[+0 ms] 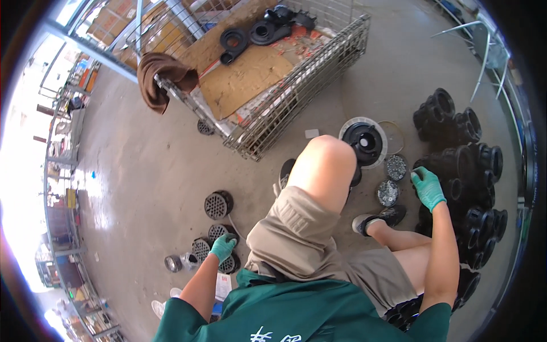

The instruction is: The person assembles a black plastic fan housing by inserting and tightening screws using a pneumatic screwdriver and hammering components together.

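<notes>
Black round plastic grates (200, 249) lie on the floor (142, 182) by the curled green-gloved left hand (223, 247), the bent green-gloved right hand (428, 188) is beside black tube-shaped parts (453, 165), I can't tell if either grips, and reaching seems the step, needing a firm hold next.

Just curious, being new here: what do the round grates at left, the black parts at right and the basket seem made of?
Round grates: probably plastic, dull black, with an even grid. Black parts: likely plastic or rubber, softly shiny along smooth rims. Basket: seemingly metal, dull grey, given its thin crossed wires.
</notes>
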Motion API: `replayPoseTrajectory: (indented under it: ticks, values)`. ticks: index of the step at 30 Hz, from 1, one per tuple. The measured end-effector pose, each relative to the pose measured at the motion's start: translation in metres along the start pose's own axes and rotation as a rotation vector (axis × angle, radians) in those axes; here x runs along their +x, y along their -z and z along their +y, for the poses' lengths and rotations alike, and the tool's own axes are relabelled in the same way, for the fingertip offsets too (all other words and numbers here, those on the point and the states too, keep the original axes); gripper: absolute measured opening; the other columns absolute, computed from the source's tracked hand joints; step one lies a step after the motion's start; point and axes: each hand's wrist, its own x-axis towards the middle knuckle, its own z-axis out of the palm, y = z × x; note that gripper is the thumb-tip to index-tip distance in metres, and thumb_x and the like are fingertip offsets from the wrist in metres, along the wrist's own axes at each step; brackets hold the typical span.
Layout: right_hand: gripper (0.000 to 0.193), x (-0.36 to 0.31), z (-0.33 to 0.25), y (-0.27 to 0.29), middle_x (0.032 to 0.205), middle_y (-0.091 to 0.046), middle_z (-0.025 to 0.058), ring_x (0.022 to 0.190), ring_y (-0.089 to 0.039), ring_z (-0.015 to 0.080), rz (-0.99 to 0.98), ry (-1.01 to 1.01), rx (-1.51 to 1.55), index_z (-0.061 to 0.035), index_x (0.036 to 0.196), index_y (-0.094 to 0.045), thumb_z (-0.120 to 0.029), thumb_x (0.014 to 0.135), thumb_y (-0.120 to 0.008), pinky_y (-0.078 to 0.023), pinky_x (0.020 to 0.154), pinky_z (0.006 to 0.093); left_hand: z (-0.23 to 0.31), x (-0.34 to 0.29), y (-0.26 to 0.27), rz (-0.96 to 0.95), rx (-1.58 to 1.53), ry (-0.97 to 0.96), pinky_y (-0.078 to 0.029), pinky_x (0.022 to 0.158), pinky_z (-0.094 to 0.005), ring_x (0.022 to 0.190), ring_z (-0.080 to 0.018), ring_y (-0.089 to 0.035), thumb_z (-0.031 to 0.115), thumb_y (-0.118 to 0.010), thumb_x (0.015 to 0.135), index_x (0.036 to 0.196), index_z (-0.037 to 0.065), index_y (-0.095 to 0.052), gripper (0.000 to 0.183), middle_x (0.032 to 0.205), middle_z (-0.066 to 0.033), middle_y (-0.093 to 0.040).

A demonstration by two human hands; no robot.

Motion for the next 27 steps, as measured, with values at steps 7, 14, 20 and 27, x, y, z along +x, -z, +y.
replayPoseTrajectory:
  ticks: [7, 14, 20, 27]
  values:
    - [0.031, -0.077, -0.069, 0.12, 0.112, -0.073, 0.0143, 0.099, -0.068, 0.0177, 0.507, 0.102, 0.158, 0.0013, 0.122, -0.067, -0.021, 0.101, -0.064, -0.053, 0.088, 0.0324, 0.266, 0.033, 0.024, 0.161, 0.255, -0.74, -0.055, 0.077, -0.03, 0.085, -0.0145, -0.067, 0.012, -0.062, 0.098, 0.126, 0.003, -0.067, 0.03, 0.098, -0.0088, -0.073]
    - [0.034, -0.341, -0.089, 0.185, 0.113, -0.07, 0.0143, 0.1, -0.068, 0.0253, 1.029, -0.054, 0.051, -0.0003, 0.128, -0.064, -0.023, 0.102, -0.061, -0.052, 0.086, 0.0335, 0.44, 0.076, 0.049, 0.369, 0.519, -1.271, -0.046, 0.105, -0.0395, 0.121, -0.0303, -0.059, 0.028, -0.055, 0.104, 0.138, -0.001, -0.057, 0.044, 0.136, -0.016, -0.062]
    - [0.04, -0.543, -0.099, 0.071, 0.104, -0.071, 0.0141, 0.083, -0.072, 0.0219, 1.187, -0.424, 0.593, 0.0015, 0.124, -0.063, -0.032, 0.102, -0.061, -0.057, 0.069, 0.0324, 0.514, 0.121, -0.019, 0.433, 0.647, -1.359, -0.045, 0.107, -0.0416, 0.124, -0.0308, -0.058, 0.03, -0.054, 0.104, 0.136, 0.0, -0.059, 0.044, 0.136, -0.0154, -0.061]
    - [0.03, -0.6, -0.028, -0.142, 0.099, -0.072, 0.0089, 0.081, -0.07, 0.0153, 0.791, -1.234, 1.307, 0.0024, 0.124, -0.062, -0.008, 0.099, -0.049, -0.058, 0.071, 0.0305, 0.502, 0.111, -0.098, 0.202, 0.703, -1.312, -0.045, 0.106, -0.0395, 0.122, -0.027, -0.058, 0.029, -0.055, 0.104, 0.136, 0.001, -0.059, 0.043, 0.135, -0.0121, -0.062]
